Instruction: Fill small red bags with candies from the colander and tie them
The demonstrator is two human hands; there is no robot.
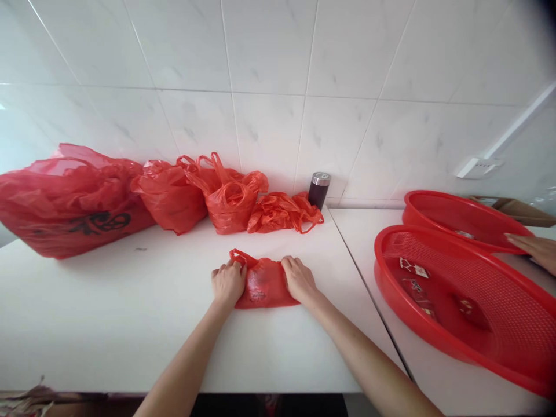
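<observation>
Now | L hand (228,282) & R hand (299,279) gripping opp. ends, red plastic carrier bag (266,284), nr bench (108,324) R edge | dk flask (319,191) back R cnr

Slender, bare forearms (191,353) taper smoothly to narrow wrists (310,296), with left grip (229,282) and right grip (299,278) equally bare.

A small red plastic bag (266,284) lies between the fingers (292,264) on a white flat-topped table (130,330). Behind the fingers, a row of bulging red plastic bags (230,208) stretches leftward from a dark cylindrical flask (319,192); right of the fingers stand two round red plastic baskets (516,289), small printed packets (414,267) inside the nearer.
</observation>
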